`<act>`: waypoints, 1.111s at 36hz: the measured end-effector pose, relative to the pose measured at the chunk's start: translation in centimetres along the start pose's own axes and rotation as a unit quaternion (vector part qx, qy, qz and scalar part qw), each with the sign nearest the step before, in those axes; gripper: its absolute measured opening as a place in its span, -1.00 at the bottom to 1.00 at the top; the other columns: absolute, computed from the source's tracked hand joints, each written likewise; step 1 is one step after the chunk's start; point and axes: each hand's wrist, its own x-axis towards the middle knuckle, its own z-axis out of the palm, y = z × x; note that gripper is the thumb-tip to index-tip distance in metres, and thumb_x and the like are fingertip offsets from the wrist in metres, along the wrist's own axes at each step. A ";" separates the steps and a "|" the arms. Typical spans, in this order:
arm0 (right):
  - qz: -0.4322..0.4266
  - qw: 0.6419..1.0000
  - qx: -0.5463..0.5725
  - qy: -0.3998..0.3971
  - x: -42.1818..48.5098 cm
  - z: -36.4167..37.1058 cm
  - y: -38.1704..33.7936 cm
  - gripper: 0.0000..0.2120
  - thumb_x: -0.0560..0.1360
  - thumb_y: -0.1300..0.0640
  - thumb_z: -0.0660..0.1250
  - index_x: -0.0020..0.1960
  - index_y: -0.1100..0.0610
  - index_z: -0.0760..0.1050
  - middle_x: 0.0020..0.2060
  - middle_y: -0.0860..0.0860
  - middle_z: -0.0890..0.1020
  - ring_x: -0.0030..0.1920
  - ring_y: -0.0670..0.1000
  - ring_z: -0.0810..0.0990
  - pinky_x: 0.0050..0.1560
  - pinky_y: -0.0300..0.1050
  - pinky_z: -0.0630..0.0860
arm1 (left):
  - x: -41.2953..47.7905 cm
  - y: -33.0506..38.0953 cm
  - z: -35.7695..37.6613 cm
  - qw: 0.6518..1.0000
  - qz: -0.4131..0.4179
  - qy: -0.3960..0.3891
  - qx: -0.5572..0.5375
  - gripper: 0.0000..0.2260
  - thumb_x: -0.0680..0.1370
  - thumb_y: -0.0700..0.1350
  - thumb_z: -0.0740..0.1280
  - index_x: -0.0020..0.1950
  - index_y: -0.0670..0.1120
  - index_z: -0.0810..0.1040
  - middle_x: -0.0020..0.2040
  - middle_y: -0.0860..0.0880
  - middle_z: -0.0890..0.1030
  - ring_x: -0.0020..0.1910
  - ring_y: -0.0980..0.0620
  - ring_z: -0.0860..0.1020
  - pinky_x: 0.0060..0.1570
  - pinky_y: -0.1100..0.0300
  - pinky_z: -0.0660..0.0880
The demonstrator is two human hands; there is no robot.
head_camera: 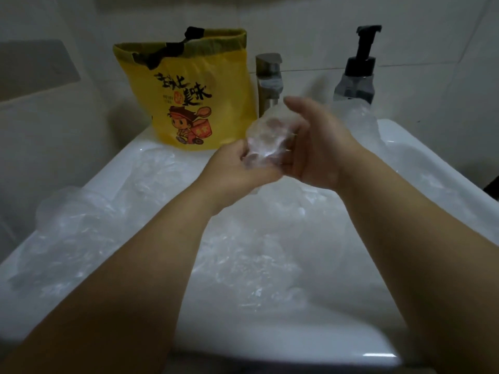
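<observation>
Where the two grips meet above the rear half of the sink (272, 336), a crumpled wad of clear plastic film (266, 130) is held between them, clear of the basin. The lower end of the wad is pinched in the curled fingers of the left hand (237, 163), while the upper part is cradled against the palm of the right hand (316, 147), whose fingers are seen dimly through the film and whose thumb is raised above it. Neither grip is spread wide; both are closed on the same piece.

The long axis of the wad is tilted, running from the left grip up and away toward the rear edge of the sink, so any further squeezing or rolling would likely be worked along that line. No hand is nearer than the other, since both are already in contact.

The film is thin, glossy and heavily creased, blurred at its edges; its exact shape cannot be told.

Beneath the hands, more loose clear plastic (243, 252) is spread through the basin and over the left edge. At the rear left corner a yellow printed bag (189, 98) is stood, with a metal faucet (268, 79) just beside it and a black-topped pump bottle (356, 79) toward the rear right corner.
</observation>
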 end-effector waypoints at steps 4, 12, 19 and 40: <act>-0.078 0.995 -0.036 0.059 0.0 0.5 -0.2 -0.83 0.59 -0.06 0.14 0.11 -0.08 0.44 0.06 0.01 0.51 0.22 0.18 0.47 0.04 0.01 0.52 | 0.6 0.2 -0.7 0.995 -0.038 0.071 -0.065 -0.95 0.53 -0.19 0.40 -0.04 -0.10 0.56 -0.28 -0.04 0.58 -0.38 0.12 0.51 -0.40 0.33 0.43; -0.123 0.749 -0.581 0.294 0.9 -0.4 2.2 -0.32 0.54 -0.05 0.22 0.55 0.01 -0.02 0.51 0.09 0.13 0.50 0.16 0.09 0.47 0.20 -0.05 | 0.3 0.3 -1.4 0.985 -0.092 0.047 -0.136 -0.88 0.59 -0.12 0.32 0.02 -0.16 0.54 -0.07 -0.18 0.58 -0.08 -0.09 0.57 -0.02 0.03 0.48; -0.193 0.894 -0.389 0.111 0.0 0.6 2.2 -0.24 0.52 -0.08 0.32 0.56 -0.05 -0.03 0.40 -0.07 0.34 0.26 -0.08 0.40 0.12 -0.24 0.33 | -0.3 0.6 -1.3 0.992 -0.102 -0.017 -0.074 -0.68 0.66 -0.15 0.14 -0.31 -0.08 0.32 -0.57 0.14 0.34 -0.58 0.20 0.25 -0.54 0.38 0.23; -0.080 0.962 -0.241 0.106 1.2 -1.1 1.5 -0.59 0.48 -0.18 0.33 0.16 0.10 0.52 -0.25 -0.07 0.58 -0.30 -0.10 0.49 -0.26 -0.20 0.39 | -0.7 0.0 -2.1 0.988 -0.066 -0.132 -0.054 -0.34 0.43 -0.50 0.32 0.21 0.24 0.40 0.10 0.13 0.58 0.09 0.17 0.57 0.06 0.13 0.57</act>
